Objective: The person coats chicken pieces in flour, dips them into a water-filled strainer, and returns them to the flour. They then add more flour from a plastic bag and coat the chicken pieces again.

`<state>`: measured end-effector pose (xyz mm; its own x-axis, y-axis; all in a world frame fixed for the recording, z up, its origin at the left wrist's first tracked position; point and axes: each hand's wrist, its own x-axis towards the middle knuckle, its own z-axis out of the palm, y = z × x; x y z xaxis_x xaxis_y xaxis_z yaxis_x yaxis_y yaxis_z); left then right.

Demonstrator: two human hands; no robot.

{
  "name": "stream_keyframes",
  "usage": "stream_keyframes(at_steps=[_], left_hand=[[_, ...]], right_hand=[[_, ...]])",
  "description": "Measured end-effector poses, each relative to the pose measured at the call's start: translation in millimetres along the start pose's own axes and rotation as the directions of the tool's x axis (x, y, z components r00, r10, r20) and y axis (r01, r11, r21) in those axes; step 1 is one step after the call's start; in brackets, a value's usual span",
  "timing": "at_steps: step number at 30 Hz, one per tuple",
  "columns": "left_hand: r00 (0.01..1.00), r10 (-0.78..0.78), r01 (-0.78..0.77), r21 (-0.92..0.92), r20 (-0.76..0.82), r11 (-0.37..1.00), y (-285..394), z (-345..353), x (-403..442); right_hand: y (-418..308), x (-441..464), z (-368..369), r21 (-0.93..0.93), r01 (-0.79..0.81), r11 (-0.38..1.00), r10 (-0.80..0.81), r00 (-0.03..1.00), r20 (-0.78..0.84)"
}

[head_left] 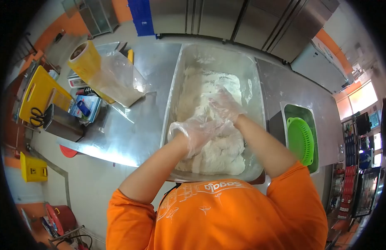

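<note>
Pale floury mass (222,154) sits at metal tray's (234,56) 6 o'clock, likely soft, crumbly, heavy, best cupped from beneath, with gloved left hand (201,131) and right hand (224,106) near centre, finger closure impossible to tell, loose flour (219,78) toward 12.

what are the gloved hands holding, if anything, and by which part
It cannot be told: the left hand and right hand are in the tub at the white floury mass, but whether either grips any is unclear.

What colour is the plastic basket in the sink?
The basket is bright green; it shows in the head view, the only one.
</note>
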<state>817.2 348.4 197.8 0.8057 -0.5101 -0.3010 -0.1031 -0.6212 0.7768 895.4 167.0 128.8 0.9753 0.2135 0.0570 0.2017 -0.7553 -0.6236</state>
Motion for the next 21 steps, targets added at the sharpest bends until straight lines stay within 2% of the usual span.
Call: stream_keyframes(at_steps=[1, 4, 6, 7, 8, 9, 10, 11, 12, 13, 14, 16, 18, 21], left_hand=[[0.999, 0.054, -0.053, -0.115, 0.006, 0.992, -11.3, 11.5, 9.4], [0.973, 0.207, -0.228, 0.259, 0.104, 0.939, -2.9, 11.9, 10.6], [0.984, 0.110, -0.102, -0.059, 0.138, 0.993, 2.6, 18.0, 6.8], [0.984, 0.063, -0.026, -0.220, 0.164, 0.975, 4.9, 20.5, 5.1], [0.968, 0.145, -0.133, -0.072, 0.204, 0.988, 9.1, 20.1, 1.3], [0.943, 0.217, -0.242, 0.069, 0.254, 0.968, 15.0, 18.2, -4.7], [0.908, 0.279, -0.350, 0.201, 0.313, 0.915, 17.3, 17.6, -8.3], [0.917, 0.261, -0.331, 0.207, 0.302, 0.921, 11.2, 22.7, -8.1], [0.926, 0.244, -0.310, 0.211, 0.290, 0.927, 1.3, 30.6, -7.0], [0.934, 0.226, -0.288, 0.213, 0.276, 0.933, -7.3, 34.6, -5.8], [0.957, 0.134, -0.187, 0.193, 0.258, 0.963, -3.1, 24.6, -11.4], [0.973, -0.060, 0.033, 0.125, 0.222, 0.992, 10.8, -6.4, -21.2], [0.999, 0.008, -0.021, 0.361, 0.038, 0.932, -8.0, -13.2, -3.8], [0.935, 0.242, -0.085, 0.497, -0.259, 0.863, -16.5, -29.5, -7.4]], right_hand=[[-14.5, -2.4, 0.6, -0.030, 0.018, 0.999, -0.020, 0.998, -0.059], [-25.5, -4.5, 5.4, 0.119, -0.101, 0.988, 0.109, 0.992, -0.059], [-31.6, -13.4, 2.5, 0.117, -0.106, 0.988, 0.111, 0.993, -0.042], [-35.0, -16.0, 0.1, 0.113, -0.108, 0.988, 0.111, 0.993, -0.029], [-42.0, -17.4, -5.6, -0.148, -0.024, 0.989, 0.030, 0.999, 0.038], [-50.8, -18.6, -12.7, -0.394, 0.078, 0.916, -0.030, 0.991, 0.127], [-53.8, -18.4, -11.5, -0.512, 0.097, 0.853, -0.022, 0.988, 0.150], [-56.8, -18.3, -10.3, -0.620, 0.119, 0.775, -0.014, 0.985, 0.173], [-56.4, -17.9, -2.5, -0.633, 0.046, 0.772, 0.038, 0.992, 0.119], [-51.6, -10.3, 3.6, -0.632, 0.023, 0.774, 0.076, 0.989, 0.129], [-46.8, -3.0, 9.8, -0.632, 0.001, 0.775, 0.113, 0.984, 0.140], [-20.4, 39.2, 10.3, -0.600, 0.035, 0.799, 0.164, 0.948, 0.274], [0.2, 74.3, 20.4, -0.486, -0.004, 0.874, 0.206, 0.909, 0.363], [-0.7, 90.1, 57.6, -0.299, -0.002, 0.954, 0.171, 0.823, 0.541]])
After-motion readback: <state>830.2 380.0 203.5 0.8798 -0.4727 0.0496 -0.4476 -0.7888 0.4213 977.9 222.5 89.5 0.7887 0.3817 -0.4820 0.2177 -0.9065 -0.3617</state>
